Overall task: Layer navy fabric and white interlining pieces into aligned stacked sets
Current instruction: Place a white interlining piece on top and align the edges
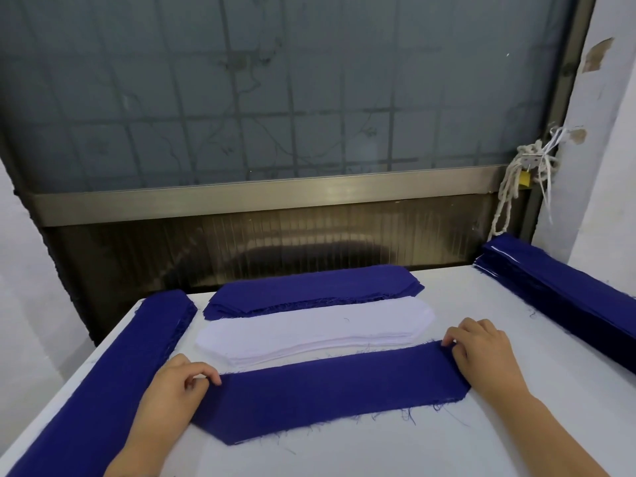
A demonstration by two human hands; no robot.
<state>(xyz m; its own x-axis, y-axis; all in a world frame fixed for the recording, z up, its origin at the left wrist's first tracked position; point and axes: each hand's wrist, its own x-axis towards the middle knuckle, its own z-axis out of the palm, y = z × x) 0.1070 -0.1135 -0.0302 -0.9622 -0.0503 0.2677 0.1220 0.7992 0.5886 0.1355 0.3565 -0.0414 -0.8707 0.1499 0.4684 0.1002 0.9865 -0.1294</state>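
Your left hand (pixel 175 387) sits on the left end of the near navy piece (pixel 330 390), fingers curled, pinching the far left corner of the cloth. Your right hand (pixel 481 352) does the same at the right end, fingers bent and closed on the far right corner. The piece stretches flat between your two hands and runs left to right across the near part of the white table (pixel 447 449), with loose threads fraying from its near edge.

Just beyond the piece, on its far side, lies the white interlining stack (pixel 309 335). Its near edge is beside the navy piece, and your right fingertips are close to its right end. Farther still, touching the white stack's far edge, is the far navy stack (pixel 309 290).

To your left, the left navy stack (pixel 113 373) runs near to far along the table edge, close beside your left wrist. The right navy stack (pixel 564 290) lies along the right edge, well apart from your right hand.

Behind the table is a frosted window (pixel 275 80), and a knotted white cord (pixel 516 180) hangs at its right frame.
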